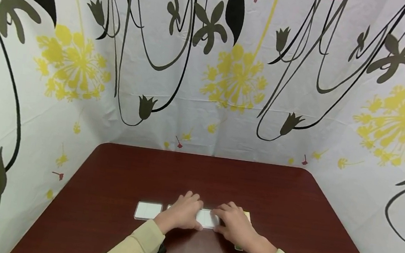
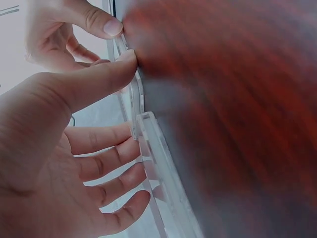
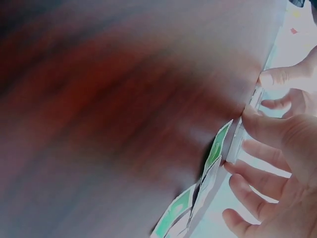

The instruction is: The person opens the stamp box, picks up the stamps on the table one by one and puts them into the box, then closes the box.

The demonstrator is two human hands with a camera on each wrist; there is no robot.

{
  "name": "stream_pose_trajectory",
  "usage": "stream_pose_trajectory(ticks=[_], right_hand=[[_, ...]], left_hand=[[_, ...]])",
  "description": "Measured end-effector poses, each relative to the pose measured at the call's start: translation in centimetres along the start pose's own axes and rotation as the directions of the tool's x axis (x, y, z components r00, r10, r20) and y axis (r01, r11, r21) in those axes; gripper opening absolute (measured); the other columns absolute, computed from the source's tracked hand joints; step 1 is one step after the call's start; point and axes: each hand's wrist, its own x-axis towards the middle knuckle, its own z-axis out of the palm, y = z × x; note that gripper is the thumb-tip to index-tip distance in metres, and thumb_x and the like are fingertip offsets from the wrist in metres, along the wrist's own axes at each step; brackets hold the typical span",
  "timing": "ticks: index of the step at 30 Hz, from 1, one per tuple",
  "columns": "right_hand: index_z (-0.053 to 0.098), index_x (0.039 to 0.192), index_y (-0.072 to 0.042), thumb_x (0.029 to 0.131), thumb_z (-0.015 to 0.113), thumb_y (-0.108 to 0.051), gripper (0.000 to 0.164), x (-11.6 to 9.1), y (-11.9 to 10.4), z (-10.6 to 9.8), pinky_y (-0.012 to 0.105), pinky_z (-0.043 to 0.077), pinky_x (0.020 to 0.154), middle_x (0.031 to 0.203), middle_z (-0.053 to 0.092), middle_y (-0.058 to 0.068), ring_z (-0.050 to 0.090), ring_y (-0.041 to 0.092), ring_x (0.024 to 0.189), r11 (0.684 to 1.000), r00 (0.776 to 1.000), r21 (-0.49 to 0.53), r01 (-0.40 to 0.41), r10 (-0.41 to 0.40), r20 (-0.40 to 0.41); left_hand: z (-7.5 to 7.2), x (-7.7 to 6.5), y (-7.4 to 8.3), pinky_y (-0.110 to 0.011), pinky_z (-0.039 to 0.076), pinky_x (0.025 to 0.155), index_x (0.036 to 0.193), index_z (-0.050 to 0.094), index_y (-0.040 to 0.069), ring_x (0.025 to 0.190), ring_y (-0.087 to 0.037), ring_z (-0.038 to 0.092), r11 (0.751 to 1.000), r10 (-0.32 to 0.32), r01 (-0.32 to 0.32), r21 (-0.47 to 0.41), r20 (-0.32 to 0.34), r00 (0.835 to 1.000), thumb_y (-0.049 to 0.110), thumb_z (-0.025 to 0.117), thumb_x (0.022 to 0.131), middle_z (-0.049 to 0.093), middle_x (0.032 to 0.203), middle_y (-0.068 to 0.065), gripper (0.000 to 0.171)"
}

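A flat, white-looking rectangular case with a clear plastic rim (image 1: 208, 218) lies on the table between both hands. My left hand (image 1: 183, 211) grips its left end, thumb on the near edge and fingers on the far edge. At the other end my right hand (image 1: 236, 225) holds it the same way. In the left wrist view, the left thumb (image 2: 106, 79) presses the clear edge close to the right thumb (image 2: 106, 25). A second clear-rimmed case (image 2: 166, 183) stands beside the first, partly hidden by the left hand in the head view.
Another clear-rimmed white case (image 1: 148, 211) lies farther left. Several thin green-and-white cards (image 3: 176, 210) lie by the right hand, which mostly covers them in the head view. The dark red wooden table (image 1: 196, 176) meets a flower-patterned curtain (image 1: 200, 84) at its back and sides.
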Motion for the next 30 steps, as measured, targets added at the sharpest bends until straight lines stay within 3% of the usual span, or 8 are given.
stream_pose_trajectory(ticks=[11,23,30], right_hand=[[0.076,0.110,-0.019,0.070,0.093,-0.031,0.045,0.06,-0.38,0.03,0.035,0.039,0.069,0.108,0.069,-0.004,0.050,0.015,0.089,1.000,0.999,-0.027,-0.007,0.007,-0.035],[0.076,0.108,-0.019,0.070,0.093,-0.027,0.042,0.10,-0.51,0.09,0.031,0.037,0.066,0.105,0.070,-0.007,0.046,0.012,0.080,1.000,0.999,-0.018,-0.006,0.005,-0.045],[0.076,0.103,-0.019,0.067,0.094,-0.027,0.041,0.29,-0.43,0.02,0.030,0.036,0.064,0.099,0.069,-0.009,0.046,0.012,0.078,1.000,0.998,-0.030,0.003,-0.005,-0.062]], left_hand=[[-0.42,0.56,0.09,-0.041,0.044,0.075,0.094,0.070,0.016,0.087,-0.017,0.046,1.000,0.016,-0.016,0.000,0.043,0.999,0.051,0.088,0.073,0.057,0.094,0.003,0.044],[-0.20,0.44,0.44,-0.047,0.045,0.085,0.100,0.072,0.016,0.098,-0.021,0.053,0.994,-0.004,0.000,0.108,0.034,0.999,0.055,0.087,0.072,0.062,0.103,0.000,0.050],[-0.14,0.23,0.83,-0.047,0.042,0.084,0.080,0.064,0.021,0.092,-0.020,0.052,0.990,-0.008,0.009,0.138,-0.004,1.000,0.056,0.087,0.071,0.058,0.096,0.001,0.043]])
